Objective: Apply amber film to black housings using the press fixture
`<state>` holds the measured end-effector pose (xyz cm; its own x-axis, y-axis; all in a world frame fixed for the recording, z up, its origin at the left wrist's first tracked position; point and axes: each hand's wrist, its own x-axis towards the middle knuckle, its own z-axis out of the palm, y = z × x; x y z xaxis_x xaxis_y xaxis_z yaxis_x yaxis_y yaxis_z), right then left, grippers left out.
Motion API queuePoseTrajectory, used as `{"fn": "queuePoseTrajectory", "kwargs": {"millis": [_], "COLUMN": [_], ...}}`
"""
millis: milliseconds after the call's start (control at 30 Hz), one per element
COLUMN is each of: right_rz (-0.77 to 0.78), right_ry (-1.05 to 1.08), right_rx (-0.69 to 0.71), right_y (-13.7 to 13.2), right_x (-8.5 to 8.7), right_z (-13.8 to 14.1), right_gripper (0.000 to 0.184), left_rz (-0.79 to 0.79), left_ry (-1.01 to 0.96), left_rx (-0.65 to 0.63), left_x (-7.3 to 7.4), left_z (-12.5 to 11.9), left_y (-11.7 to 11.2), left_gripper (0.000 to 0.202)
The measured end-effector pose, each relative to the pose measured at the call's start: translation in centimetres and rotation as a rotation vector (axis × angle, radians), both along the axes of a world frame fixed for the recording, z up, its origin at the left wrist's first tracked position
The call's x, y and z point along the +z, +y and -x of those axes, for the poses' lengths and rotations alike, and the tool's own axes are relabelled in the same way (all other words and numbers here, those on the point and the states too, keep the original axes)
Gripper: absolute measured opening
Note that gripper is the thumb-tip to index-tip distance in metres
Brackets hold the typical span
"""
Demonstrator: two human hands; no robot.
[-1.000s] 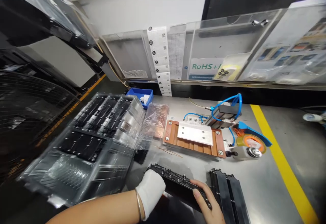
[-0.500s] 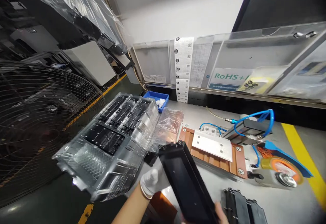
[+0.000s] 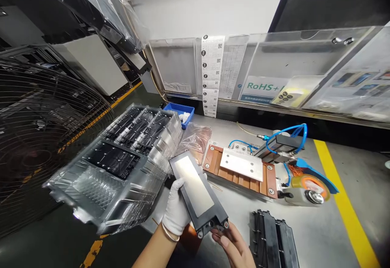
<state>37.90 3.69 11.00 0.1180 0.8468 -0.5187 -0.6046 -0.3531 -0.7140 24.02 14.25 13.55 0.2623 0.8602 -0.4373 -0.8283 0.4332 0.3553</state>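
A black rectangular plastic housing [image 3: 210,186] with a shiny silvery panel on its face is held tilted above the bench's near edge. My left hand [image 3: 176,207], in a white glove, grips it along its left side. At its lower end, my bare right hand [image 3: 234,245] has its curled fingers against the corner with the screw bosses; part of that contact is hidden. To the right lie several similar black housings [image 3: 274,239], side by side on the bench. Behind the held piece sits a brown fixture [image 3: 210,158] with a white plate [image 3: 240,164] on top.
On the left stands a stack of clear plastic trays [image 3: 152,182] with black parts, beside a large fan [image 3: 45,138]. A blue bin [image 3: 189,119], a plastic-wrapped bundle [image 3: 195,140], blue air hoses [image 3: 304,134], a tape roll [image 3: 317,184] and a bottle [image 3: 300,196] are on the bench.
The housing has been turned over from its dark face to the silvery one. My right hand has shifted to its lower end. The whole view has swung slightly right.
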Motion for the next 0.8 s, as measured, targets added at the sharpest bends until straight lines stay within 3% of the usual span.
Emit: {"fn": "queuePoseTrajectory", "kwargs": {"millis": [267,433,633,800], "right_rz": [-0.024,0.019,0.044,0.077], "right_ry": [-0.087,-0.151,-0.028,-0.044], "right_rx": [0.085,0.115,0.167,0.119], "right_y": [1.4,1.7,1.6,1.4], "right_x": [0.7,-0.6,-0.9,-1.2], "right_z": [1.2,1.4,1.1,1.4], "right_gripper": [0.059,0.059,0.047,0.061], "left_rz": [-0.013,-0.016,-0.03,-0.069], "left_ry": [0.034,0.145,0.149,0.197], "left_rx": [0.004,0.055,0.054,0.059], "left_x": [0.4,0.2,0.1,-0.4], "left_z": [0.6,0.8,1.4,1.7], "left_y": [-0.7,-1.5,-2.0,-2.1], "left_gripper": [0.069,0.061,0.059,0.057]}}
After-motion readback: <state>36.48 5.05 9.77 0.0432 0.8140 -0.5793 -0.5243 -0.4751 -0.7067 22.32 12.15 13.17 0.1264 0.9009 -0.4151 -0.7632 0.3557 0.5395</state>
